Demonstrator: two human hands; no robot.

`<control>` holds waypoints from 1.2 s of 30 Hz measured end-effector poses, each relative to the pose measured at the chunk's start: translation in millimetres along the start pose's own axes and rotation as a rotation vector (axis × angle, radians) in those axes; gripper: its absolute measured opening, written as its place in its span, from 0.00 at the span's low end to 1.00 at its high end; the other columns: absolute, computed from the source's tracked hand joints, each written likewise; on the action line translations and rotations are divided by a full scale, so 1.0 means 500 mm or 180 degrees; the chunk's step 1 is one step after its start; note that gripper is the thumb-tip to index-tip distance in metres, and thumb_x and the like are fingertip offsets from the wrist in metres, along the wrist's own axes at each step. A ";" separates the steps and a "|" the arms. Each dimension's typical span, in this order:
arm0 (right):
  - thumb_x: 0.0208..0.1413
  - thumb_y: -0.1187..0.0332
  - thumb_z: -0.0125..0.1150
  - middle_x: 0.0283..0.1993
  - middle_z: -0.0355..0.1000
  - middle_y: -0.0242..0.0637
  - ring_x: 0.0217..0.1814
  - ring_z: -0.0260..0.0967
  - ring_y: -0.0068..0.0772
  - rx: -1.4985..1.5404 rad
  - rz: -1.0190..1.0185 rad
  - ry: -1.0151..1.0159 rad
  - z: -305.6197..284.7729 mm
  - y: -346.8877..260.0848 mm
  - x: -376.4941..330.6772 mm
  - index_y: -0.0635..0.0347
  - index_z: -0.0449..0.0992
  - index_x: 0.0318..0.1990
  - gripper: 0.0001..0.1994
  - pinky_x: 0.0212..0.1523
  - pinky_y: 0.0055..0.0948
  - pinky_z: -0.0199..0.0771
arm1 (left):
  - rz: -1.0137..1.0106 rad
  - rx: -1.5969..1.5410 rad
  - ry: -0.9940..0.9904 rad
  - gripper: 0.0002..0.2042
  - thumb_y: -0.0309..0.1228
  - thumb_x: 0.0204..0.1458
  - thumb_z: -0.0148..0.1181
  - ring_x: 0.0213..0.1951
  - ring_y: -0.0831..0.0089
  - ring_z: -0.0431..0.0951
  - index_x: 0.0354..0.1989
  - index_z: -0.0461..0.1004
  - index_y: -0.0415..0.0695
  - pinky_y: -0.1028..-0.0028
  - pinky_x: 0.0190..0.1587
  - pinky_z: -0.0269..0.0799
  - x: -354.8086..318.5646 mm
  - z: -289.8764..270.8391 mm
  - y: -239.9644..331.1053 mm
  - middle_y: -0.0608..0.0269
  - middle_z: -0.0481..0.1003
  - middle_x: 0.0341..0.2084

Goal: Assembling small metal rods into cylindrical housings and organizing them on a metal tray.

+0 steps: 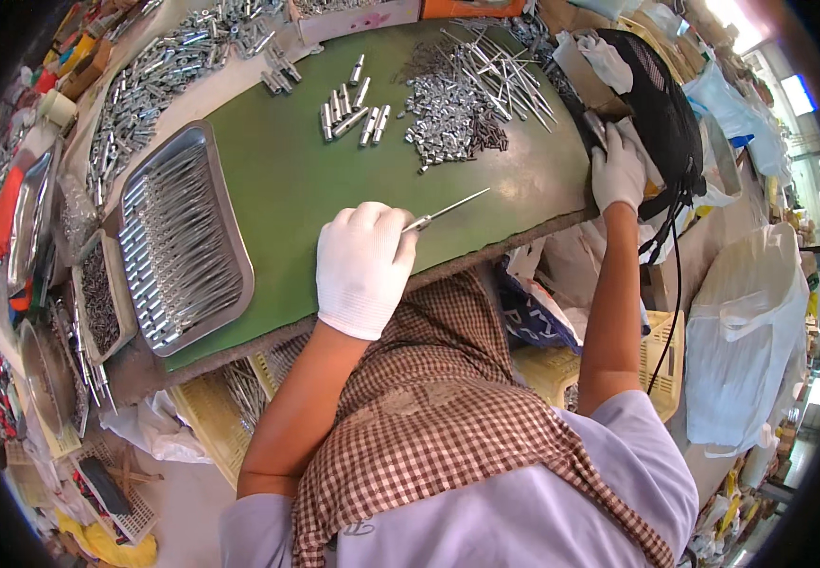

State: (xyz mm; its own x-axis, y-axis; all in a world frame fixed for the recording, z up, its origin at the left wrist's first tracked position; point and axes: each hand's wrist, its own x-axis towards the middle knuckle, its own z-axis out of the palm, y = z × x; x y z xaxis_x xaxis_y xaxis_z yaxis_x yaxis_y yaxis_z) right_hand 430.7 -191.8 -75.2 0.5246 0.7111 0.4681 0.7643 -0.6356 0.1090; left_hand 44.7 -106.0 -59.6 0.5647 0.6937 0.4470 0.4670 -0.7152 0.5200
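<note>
My left hand [364, 270], in a white knit glove, is closed around a metal piece with a long thin rod [460, 203]; the rod points right above the green work surface [287, 180]. My right hand [618, 170], gloved too, is at the table's right edge. Its fingers curl against a grey, rounded object [595, 130] that I cannot make out, partly hidden by the hand. Left of my left hand, a metal tray [237, 227] holds rows of rod-tipped pieces. Several short metal cylinders [351, 118] stand and lie farther back.
Small silver fittings [438, 114], dark screws [488, 135] and long thin rods [504, 71] are heaped at the back right. A black mesh bag [642, 71] stands by the right edge. More cylinders [159, 85] pile up at the far left, near a box of screws [99, 293].
</note>
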 end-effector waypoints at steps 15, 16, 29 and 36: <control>0.49 0.60 0.72 0.37 0.78 0.47 0.32 0.78 0.46 0.2359 -0.1091 -0.0886 -0.266 -0.284 -0.227 0.47 0.70 0.65 0.33 0.33 0.39 0.78 | -0.0172 -0.0025 -0.0205 0.06 0.26 0.45 0.67 0.34 0.54 0.76 0.31 0.78 0.43 0.58 0.39 0.71 -0.004 -0.013 -0.003 0.57 0.76 0.30; 0.50 0.58 0.71 0.37 0.78 0.47 0.33 0.78 0.47 0.3092 -0.0790 -0.0400 -0.260 -0.287 -0.236 0.46 0.70 0.65 0.32 0.34 0.39 0.78 | -0.0172 -0.0005 -0.0189 0.06 0.27 0.45 0.67 0.34 0.54 0.76 0.31 0.78 0.43 0.58 0.39 0.71 -0.001 -0.011 -0.001 0.57 0.76 0.30; 0.60 0.53 0.61 0.42 0.79 0.48 0.42 0.79 0.44 0.2015 0.0962 -0.0730 -0.167 -0.096 -0.110 0.45 0.73 0.62 0.24 0.45 0.36 0.75 | -0.0253 0.0055 -0.0361 0.08 0.29 0.47 0.66 0.38 0.54 0.75 0.36 0.80 0.44 0.58 0.44 0.71 0.004 -0.017 -0.007 0.56 0.76 0.33; 0.52 0.68 0.66 0.45 0.76 0.43 0.49 0.72 0.52 0.1279 -0.0707 0.0558 -0.154 -0.138 -0.108 0.50 0.80 0.49 0.15 0.51 0.45 0.71 | -0.0296 0.0109 -0.0401 0.07 0.29 0.48 0.66 0.39 0.55 0.75 0.35 0.79 0.44 0.58 0.44 0.70 -0.002 -0.018 0.001 0.57 0.76 0.33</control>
State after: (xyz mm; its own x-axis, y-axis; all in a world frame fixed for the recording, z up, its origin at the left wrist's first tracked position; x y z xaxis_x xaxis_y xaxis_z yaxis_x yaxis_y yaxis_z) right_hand 320.7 -209.2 -40.3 0.2879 0.7330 0.6163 0.9529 -0.2836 -0.1079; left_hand 38.3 -106.1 -53.4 0.5979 0.7424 0.3022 0.5428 -0.6525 0.5288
